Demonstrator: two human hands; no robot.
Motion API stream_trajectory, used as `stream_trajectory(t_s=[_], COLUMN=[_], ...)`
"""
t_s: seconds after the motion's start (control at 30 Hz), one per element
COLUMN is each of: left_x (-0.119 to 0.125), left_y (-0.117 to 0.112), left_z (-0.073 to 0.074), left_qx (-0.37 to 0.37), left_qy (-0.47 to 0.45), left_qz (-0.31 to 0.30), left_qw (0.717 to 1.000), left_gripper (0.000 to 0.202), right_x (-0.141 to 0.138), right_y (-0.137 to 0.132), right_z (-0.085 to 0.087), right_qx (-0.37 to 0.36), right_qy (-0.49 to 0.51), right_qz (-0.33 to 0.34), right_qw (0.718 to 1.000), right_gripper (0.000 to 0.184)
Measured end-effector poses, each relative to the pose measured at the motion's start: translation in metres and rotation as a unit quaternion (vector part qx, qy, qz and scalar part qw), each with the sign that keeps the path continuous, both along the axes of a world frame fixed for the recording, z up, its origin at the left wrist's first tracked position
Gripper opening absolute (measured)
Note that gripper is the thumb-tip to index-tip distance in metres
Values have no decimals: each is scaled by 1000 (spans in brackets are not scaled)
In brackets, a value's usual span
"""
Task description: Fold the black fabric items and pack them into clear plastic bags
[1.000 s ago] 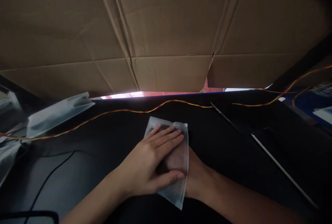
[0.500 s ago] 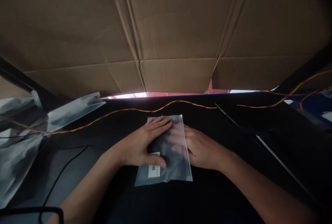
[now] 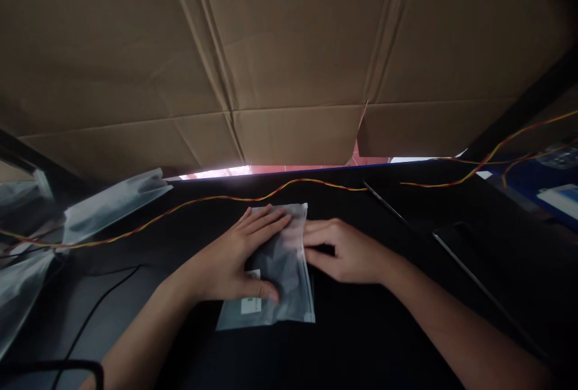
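Resting on a frosted bag [image 3: 289, 284], left hand [image 3: 235, 254] spread, right hand [image 3: 350, 251] half-open, fingers [image 3: 318, 233] apparently inside the bag

Frosted plastic pouch [image 3: 289, 297], matt black tabletop [image 3: 361, 339].

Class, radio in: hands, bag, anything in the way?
Left hand flat on bag. Right hand at zip edge, partly seen through bag. Label partly under left hand. Wire just beyond bag.
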State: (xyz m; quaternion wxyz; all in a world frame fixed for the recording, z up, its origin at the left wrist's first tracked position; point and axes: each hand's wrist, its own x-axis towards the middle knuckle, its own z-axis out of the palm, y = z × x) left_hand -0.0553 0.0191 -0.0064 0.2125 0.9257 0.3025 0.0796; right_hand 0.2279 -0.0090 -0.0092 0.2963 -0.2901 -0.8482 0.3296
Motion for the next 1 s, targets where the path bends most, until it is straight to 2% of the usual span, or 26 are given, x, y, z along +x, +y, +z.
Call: stream_trajectory(t_s=[0.1,0.17,0.27,0.43,0.53,0.6,0.63,0.7,0.77,0.8,0.9,1.0], left_x=[-3,-4,-2,1,-1,-2,-2,0,4,6,13,14], left_y=[3,3,2,-2,-3,-3,-3,-2,-2,-2,-2,-5], left_z=[1,-1,-5,-9,-4,1,4,8,9,8,2,1], left_qx=[2,0,1,9,11,16,20,29,37,42,41,23], left_qy=[11,18,20,15,4,-3,-10,-32,-58,-69,-82,-64], left_qz=[17,25,29,15,16,22,24,33,59,77,121,118], left_qw=[1000,1000,999,1000,1000,1000,999,999,996,994,988,991], left_gripper=[127,128,131,132,133,123,111,75,48,43,42,48], right_x=[15,17,9,-9,-7,0,4,12,16,17,12,0], right_y=[10,13,10,2,5,11,14,19,20,20,14,5], right_z=[6,3,-6,-15,-14,-12,-10,-9,-8,-7,-6,-7], right_qx=[23,42,46,36,22,9,-2,-30,-58,-68,-67,-31], right_qy=[-11,-74,-135,-96,-75,-40,-18,11,-9,-32,-85,-82], right_qz=[-91,-120,-111,-75,-75,-95,-119,-183,-207,-196,-123,-85], right_qw=[995,989,984,992,994,995,993,983,977,978,986,993], right_gripper=[21,37,51,42,41,31,24,13,5,2,9,14])
